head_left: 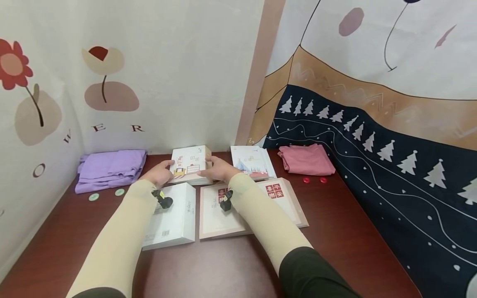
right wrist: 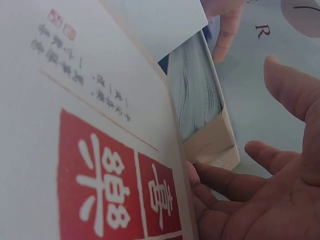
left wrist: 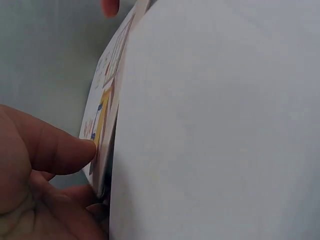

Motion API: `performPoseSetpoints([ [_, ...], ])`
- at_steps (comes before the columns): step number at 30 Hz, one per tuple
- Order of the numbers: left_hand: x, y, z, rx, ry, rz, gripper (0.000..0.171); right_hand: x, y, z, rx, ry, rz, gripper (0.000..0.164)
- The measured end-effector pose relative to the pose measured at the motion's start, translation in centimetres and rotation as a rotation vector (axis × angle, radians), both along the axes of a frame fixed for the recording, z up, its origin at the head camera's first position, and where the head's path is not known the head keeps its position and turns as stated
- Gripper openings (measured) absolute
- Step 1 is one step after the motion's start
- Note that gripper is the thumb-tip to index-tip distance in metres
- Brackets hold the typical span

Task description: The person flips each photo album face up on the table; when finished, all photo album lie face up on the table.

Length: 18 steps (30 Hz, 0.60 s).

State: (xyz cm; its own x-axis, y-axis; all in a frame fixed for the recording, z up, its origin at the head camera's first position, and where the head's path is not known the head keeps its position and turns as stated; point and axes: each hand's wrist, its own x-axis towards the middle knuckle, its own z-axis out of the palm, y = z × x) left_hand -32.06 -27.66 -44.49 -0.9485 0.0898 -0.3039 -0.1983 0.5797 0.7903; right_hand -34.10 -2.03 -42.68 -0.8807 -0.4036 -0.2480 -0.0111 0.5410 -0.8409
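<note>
A thick white book (head_left: 188, 164) with small printed pictures on its cover lies near the back wall. At its left edge my left hand (head_left: 159, 173) pinches it, thumb (left wrist: 75, 152) on the cover and fingers curled by the edge. My right hand (head_left: 220, 169) is at the book's right side with its fingers extended. In the right wrist view some of these fingers (right wrist: 230, 181) touch the book's corner, while the thumb stands apart. In front lie a plain white box-like book (head_left: 173, 223) and a wide book (head_left: 227, 225) with red character squares, partly hidden by my right forearm.
A lilac folded cloth (head_left: 112, 169) lies at the left beside green buttons (head_left: 94, 197). Thin booklets (head_left: 249, 159) and a pink folded cloth (head_left: 307, 159) are at the back right, near red buttons (head_left: 306, 180). Printed curtains (head_left: 179, 82) bound the brown table (head_left: 354, 248).
</note>
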Motion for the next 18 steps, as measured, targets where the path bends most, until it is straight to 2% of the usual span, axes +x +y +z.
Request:
performPoseSetpoints([
  [7,0.9,0.9,0.3,0.23,0.0,0.067,0.081,0.0,0.4,0.5,-0.117,0.037,0.053,0.075],
  [12,1.1,1.2,0.6,0.372,0.003,0.099,0.079,0.1,0.8,1.0,-0.1,0.033,0.091,0.078],
  [18,1.7,1.5,1.6,0.354,0.079,0.1,0.077,0.2,0.9,0.9,-0.128,-0.007,0.127,0.081],
])
